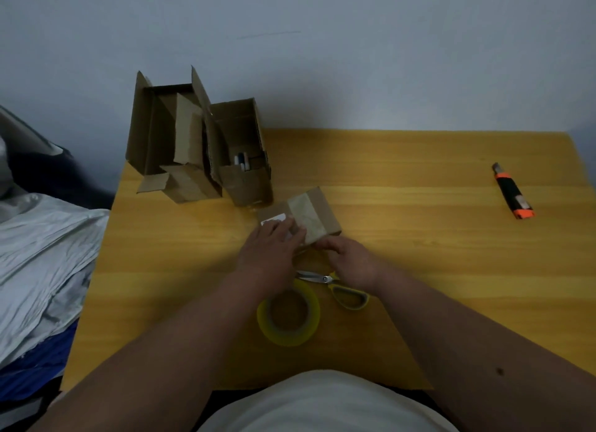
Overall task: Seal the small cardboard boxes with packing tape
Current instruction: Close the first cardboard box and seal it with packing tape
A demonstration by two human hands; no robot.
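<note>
A small closed cardboard box (322, 210) lies on the yellow wooden table (403, 244), with a strip of clear tape (304, 217) running across its top. My left hand (274, 251) lies flat on the box's near-left part, fingers straight and pressing on the tape. My right hand (350, 260) is at the box's near edge, its fingers curled against the front side where the tape folds down. A roll of yellow packing tape (288, 315) lies flat on the table just below my hands.
Yellow-handled scissors (338, 289) lie right of the roll. Two open cardboard boxes (180, 141) stand at the table's far left; one (245, 160) holds small items. An orange-and-black utility knife (512, 192) lies far right. Crumpled cloth (42, 254) lies beyond the table's left edge.
</note>
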